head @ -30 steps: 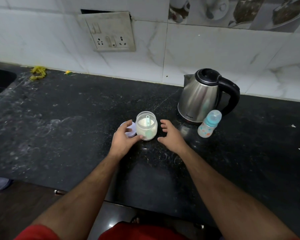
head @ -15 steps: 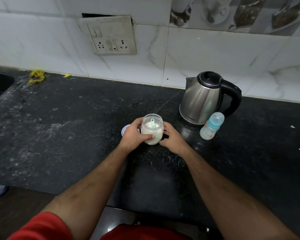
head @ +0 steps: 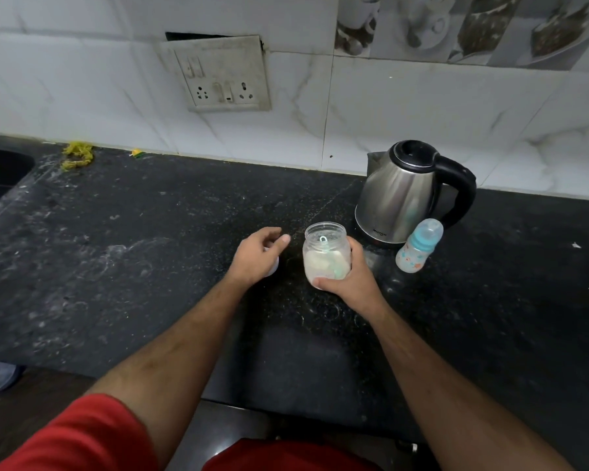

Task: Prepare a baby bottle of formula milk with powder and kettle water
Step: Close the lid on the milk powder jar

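Note:
A clear jar [head: 326, 254] of white powder stands open on the black counter, a pale green scoop inside it. My right hand [head: 351, 277] is wrapped around the jar from the right. My left hand [head: 257, 256] rests to the jar's left, fingers loosely curled over the pale lid [head: 272, 266], which lies mostly hidden beneath it. A baby bottle [head: 419, 249] with a blue cap stands right of the jar, just in front of the steel kettle [head: 398, 195] with its black handle.
The black stone counter [head: 133, 253] runs to a white tiled wall with a socket panel [head: 223, 74]. Yellow scraps [head: 77, 154] lie at the back left, beside a dark sink edge [head: 0, 164]. The counter's front edge is near my body.
Both hands closed on the jar, then my left hand let go and moved left over the lid. My right hand now holds the jar alone.

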`<move>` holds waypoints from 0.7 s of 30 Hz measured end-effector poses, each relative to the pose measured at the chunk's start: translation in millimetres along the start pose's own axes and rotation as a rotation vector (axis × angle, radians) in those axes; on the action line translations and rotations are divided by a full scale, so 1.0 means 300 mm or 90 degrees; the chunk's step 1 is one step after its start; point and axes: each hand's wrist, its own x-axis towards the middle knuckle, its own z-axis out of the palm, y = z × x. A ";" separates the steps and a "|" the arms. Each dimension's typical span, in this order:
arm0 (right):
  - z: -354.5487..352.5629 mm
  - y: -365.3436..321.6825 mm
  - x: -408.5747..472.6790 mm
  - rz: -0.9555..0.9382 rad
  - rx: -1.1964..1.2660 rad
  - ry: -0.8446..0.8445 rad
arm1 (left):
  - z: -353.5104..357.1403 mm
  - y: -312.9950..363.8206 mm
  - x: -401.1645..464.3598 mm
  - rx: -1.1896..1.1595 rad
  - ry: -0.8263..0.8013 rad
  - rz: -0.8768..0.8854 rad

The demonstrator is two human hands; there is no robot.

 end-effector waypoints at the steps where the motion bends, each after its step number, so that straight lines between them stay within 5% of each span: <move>1: -0.004 0.005 -0.006 0.003 -0.001 0.003 | -0.018 -0.026 0.008 0.039 -0.005 -0.005; 7: -0.032 0.009 -0.036 0.019 -0.004 0.020 | -0.056 -0.126 0.031 0.342 -0.127 -0.017; 15: -0.068 0.000 -0.088 0.040 -0.016 0.009 | -0.004 -0.125 0.032 0.432 -0.118 -0.037; 18: -0.082 -0.006 -0.107 0.040 -0.013 0.006 | 0.027 -0.085 0.025 0.247 -0.084 -0.099; 21: -0.094 -0.002 -0.124 0.038 0.002 -0.004 | 0.070 0.000 -0.002 -0.103 -0.050 -0.179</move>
